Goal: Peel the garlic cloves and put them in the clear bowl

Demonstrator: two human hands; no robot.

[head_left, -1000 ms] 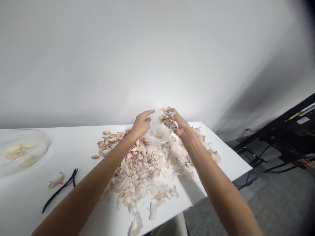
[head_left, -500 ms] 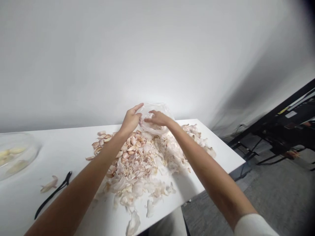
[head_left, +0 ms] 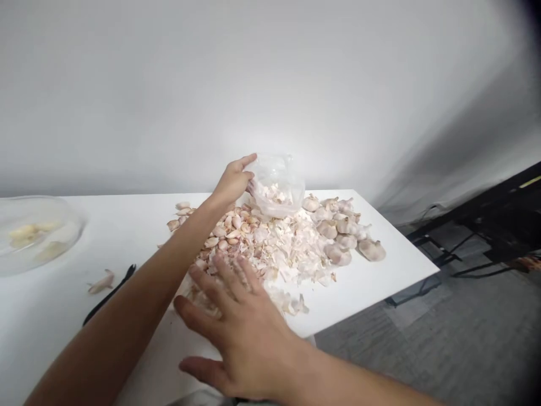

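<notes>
Over centre of white table (head_left: 382, 270): left hand (head_left: 232, 183) pinched rim of clear plastic bag (head_left: 279, 189), garlic skins (head_left: 270, 194) inside. Right hand (head_left: 239, 332) spread wide, gripping nothing, at near edge of skin-and-clove pile (head_left: 257, 248). Whole garlic bulbs (head_left: 338, 231) lay beyond, rightward. Open fingers suited loose papery skins; bag mouth best held wide.
</notes>
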